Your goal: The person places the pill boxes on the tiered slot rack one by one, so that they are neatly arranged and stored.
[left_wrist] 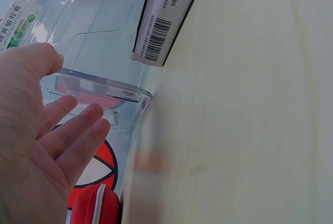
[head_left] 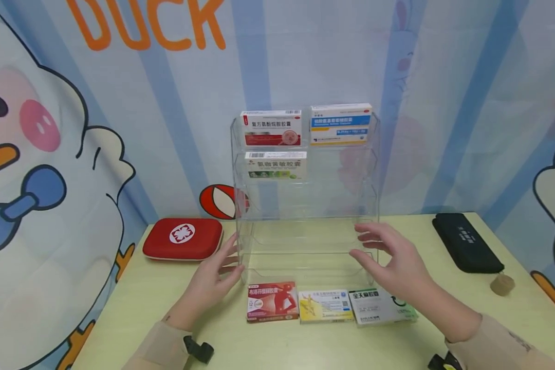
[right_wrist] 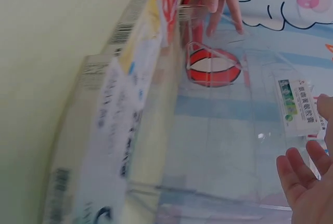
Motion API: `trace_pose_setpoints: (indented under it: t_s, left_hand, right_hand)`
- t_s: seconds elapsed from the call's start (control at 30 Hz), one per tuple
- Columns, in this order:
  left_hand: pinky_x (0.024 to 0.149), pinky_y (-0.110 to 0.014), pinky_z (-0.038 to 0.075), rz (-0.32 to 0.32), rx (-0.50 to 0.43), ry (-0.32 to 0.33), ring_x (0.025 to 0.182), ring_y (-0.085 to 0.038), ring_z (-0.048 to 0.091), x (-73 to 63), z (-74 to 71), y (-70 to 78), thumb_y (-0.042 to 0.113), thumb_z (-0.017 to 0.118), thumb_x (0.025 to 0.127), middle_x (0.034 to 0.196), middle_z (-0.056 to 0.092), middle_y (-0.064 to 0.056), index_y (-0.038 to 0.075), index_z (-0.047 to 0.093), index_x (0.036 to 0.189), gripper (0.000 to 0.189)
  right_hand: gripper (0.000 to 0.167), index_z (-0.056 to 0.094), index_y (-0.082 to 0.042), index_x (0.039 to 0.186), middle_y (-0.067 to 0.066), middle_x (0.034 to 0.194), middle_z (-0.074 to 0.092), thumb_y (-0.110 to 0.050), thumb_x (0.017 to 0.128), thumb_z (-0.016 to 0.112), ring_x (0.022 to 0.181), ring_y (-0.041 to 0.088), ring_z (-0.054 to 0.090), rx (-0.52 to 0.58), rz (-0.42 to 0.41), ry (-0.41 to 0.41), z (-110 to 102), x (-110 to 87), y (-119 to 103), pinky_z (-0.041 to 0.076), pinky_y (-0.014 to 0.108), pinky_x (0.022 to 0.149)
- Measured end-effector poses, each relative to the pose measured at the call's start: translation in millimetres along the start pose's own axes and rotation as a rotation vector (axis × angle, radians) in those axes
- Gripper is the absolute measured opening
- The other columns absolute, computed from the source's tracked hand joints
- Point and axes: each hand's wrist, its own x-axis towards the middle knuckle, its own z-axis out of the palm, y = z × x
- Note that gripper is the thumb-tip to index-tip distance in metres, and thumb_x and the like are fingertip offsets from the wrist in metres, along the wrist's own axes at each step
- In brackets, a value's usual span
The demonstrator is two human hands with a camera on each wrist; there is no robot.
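Observation:
A clear acrylic tiered rack [head_left: 374,169] stands at the table's back middle. It holds a red-and-white medicine box [head_left: 271,127], a blue-and-white box [head_left: 340,123] and a green-and-white box [head_left: 275,165]. My left hand [head_left: 217,270] hovers open by the rack's lower left corner [left_wrist: 125,96], fingers straight [left_wrist: 73,130]. My right hand [head_left: 390,257] is open beside the rack's lower right side. In front of the rack lie a pink box [head_left: 272,301], a yellow box [head_left: 326,306] and a white-green box [head_left: 381,306]. In the right wrist view the boxes [right_wrist: 130,94] are blurred.
A red first-aid pouch [head_left: 183,238] lies at the back left of the pale table [head_left: 129,308]. A black case [head_left: 466,241] and a small cork-coloured stopper [head_left: 502,284] sit at the right. A cartoon duck backdrop hangs behind.

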Motion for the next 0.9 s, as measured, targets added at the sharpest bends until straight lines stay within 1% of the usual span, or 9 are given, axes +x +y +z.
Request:
trace_pose_setpoints:
  t_s: [0.1,0.17,0.27,0.37,0.5,0.6,0.7,0.77,0.9]
  left_hand:
    - [0.103,-0.053,0.066,0.002,0.001,0.010,0.131,-0.038,0.075,0.7,0.0,-0.3,0.016,0.077,0.104,0.161,0.062,-0.017,0.034,0.026,0.176,0.090]
    - [0.103,-0.054,0.066,-0.004,0.004,0.016,0.130,-0.038,0.075,0.6,-0.4,-0.1,0.015,0.078,0.103,0.161,0.063,-0.017,0.035,0.027,0.176,0.091]
    - [0.102,-0.053,0.066,-0.008,-0.001,0.010,0.131,-0.039,0.075,0.7,-0.1,0.5,0.015,0.077,0.103,0.161,0.062,-0.017,0.035,0.027,0.176,0.091]
    - [0.103,-0.052,0.066,-0.009,-0.004,0.001,0.131,-0.039,0.075,1.3,1.3,0.7,0.016,0.077,0.104,0.161,0.062,-0.017,0.033,0.027,0.176,0.090]
    - [0.103,-0.051,0.066,-0.013,-0.003,0.000,0.132,-0.038,0.074,1.9,1.9,-0.3,0.017,0.077,0.104,0.162,0.062,-0.015,0.035,0.026,0.176,0.090]
    - [0.103,-0.050,0.066,-0.023,-0.002,-0.001,0.133,-0.037,0.074,2.0,1.7,-0.5,0.017,0.077,0.104,0.162,0.061,-0.015,0.037,0.025,0.176,0.091]
    - [0.104,-0.051,0.066,-0.015,-0.002,-0.001,0.133,-0.037,0.074,1.8,2.0,-0.2,0.017,0.077,0.104,0.162,0.061,-0.015,0.037,0.025,0.176,0.091]
    - [0.105,-0.051,0.065,-0.008,-0.001,-0.001,0.132,-0.037,0.074,1.5,2.1,0.4,0.017,0.076,0.104,0.162,0.061,-0.015,0.035,0.025,0.176,0.090]
    - [0.106,-0.053,0.065,0.004,-0.004,-0.001,0.132,-0.038,0.074,1.3,2.5,0.6,0.016,0.076,0.104,0.162,0.062,-0.015,0.034,0.025,0.177,0.090]
  right_hand:
    - [0.051,0.068,-0.009,0.141,0.009,0.132,0.075,-0.006,0.094,0.086,0.110,0.013,0.075,-0.014,0.031,-0.007,-6,-13.5,10,0.057,0.005,0.096]
    - [0.051,0.068,-0.007,0.140,0.009,0.131,0.075,-0.006,0.093,0.087,0.108,0.011,0.075,-0.026,0.048,-0.012,-9,-22.2,18,0.058,0.006,0.094]
    - [0.052,0.068,-0.005,0.139,0.011,0.128,0.075,-0.006,0.092,0.088,0.106,0.015,0.076,-0.046,0.071,-0.022,-14,-35.8,29,0.060,0.009,0.092]
    - [0.051,0.068,-0.006,0.139,0.011,0.127,0.076,-0.011,0.093,0.089,0.106,0.016,0.076,-0.072,0.109,-0.054,-20,-48.4,39,0.064,0.015,0.089]
    - [0.051,0.067,-0.010,0.140,0.009,0.130,0.076,-0.021,0.095,0.089,0.109,0.021,0.075,-0.110,0.152,-0.130,-26,-59.9,53,0.067,0.026,0.089]
    - [0.053,0.067,-0.011,0.141,0.009,0.133,0.075,-0.025,0.095,0.089,0.110,0.028,0.076,-0.141,0.163,-0.197,-30,-64.9,66,0.068,0.033,0.088]
    - [0.058,0.066,-0.010,0.144,0.009,0.137,0.073,-0.027,0.094,0.090,0.112,0.031,0.075,-0.165,0.165,-0.261,-34,-67.8,76,0.068,0.034,0.088]
    - [0.062,0.066,-0.009,0.146,0.009,0.139,0.073,-0.031,0.093,0.091,0.114,0.032,0.075,-0.163,0.164,-0.301,-37,-68.8,81,0.067,0.035,0.088]
    - [0.072,0.065,-0.010,0.149,0.008,0.144,0.072,-0.044,0.091,0.090,0.120,0.033,0.073,-0.163,0.190,-0.405,-41,-70.7,88,0.067,0.037,0.094]
